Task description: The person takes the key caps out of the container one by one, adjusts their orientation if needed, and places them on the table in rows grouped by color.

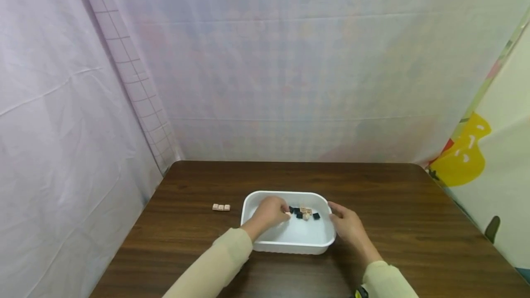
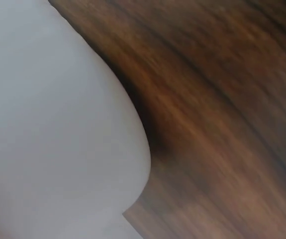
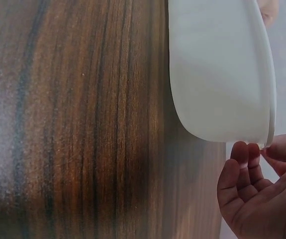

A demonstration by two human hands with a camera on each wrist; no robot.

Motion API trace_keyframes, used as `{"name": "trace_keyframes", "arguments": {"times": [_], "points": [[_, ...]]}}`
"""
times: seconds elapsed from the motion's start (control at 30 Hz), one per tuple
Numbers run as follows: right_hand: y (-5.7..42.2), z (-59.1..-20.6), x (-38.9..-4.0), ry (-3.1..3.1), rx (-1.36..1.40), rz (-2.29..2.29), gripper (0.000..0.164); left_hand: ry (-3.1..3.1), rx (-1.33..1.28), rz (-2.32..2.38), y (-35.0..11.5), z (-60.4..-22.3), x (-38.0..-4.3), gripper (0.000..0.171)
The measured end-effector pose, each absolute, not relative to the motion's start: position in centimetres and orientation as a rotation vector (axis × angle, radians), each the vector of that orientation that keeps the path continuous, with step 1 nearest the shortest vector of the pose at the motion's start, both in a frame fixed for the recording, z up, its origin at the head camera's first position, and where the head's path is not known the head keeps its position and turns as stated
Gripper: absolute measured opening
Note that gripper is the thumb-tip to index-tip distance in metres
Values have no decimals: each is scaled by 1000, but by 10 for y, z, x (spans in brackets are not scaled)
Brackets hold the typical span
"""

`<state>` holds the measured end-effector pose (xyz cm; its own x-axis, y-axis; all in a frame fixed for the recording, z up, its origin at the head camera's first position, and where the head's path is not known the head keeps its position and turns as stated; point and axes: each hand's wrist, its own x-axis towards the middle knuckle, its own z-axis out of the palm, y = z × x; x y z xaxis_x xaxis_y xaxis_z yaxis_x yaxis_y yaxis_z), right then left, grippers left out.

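Observation:
My left hand (image 1: 271,210) reaches over the near left side of a white plastic tray (image 1: 294,244), thumb and fingertips pinching a small beige keycap (image 1: 287,214) inside it. Several black and beige keycaps (image 1: 305,210) lie loose beside those fingertips. At the tray's right end, my right hand (image 1: 348,224) grips the rim, with the thumb at the top edge. The right wrist view shows its curled fingers (image 3: 227,181) against the outer wall of the tray (image 3: 222,74). In the left wrist view the tray wall (image 2: 68,119) fills the left side and the left hand is hidden.
Three beige keycaps (image 1: 221,207) stand in a short row on the dark wooden table (image 1: 186,243), left of the tray. White curtains (image 1: 290,82) hang behind the table and along its left side. A yellow pattern (image 1: 461,160) shows on the cloth at right.

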<state>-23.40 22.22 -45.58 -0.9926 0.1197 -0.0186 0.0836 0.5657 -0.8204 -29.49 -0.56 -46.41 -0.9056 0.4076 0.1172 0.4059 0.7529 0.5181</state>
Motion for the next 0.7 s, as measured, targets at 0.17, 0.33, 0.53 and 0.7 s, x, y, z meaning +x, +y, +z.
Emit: {"name": "trace_keyframes", "arguments": {"times": [0.17,0.33,0.53,0.7], "points": [[222,-454,-234,-2752,-181,1413,42,2918,759,901,-13,-458,-291,16],[222,-454,-234,-2758,-171,1415,42,2877,779,976,-23,-453,-288,16],[223,-455,-236,-2761,-174,1442,42,2878,776,1021,-35,-446,-288,15],[225,-457,-239,-2763,-188,1462,43,2898,738,1058,-50,-441,-288,16]]}}
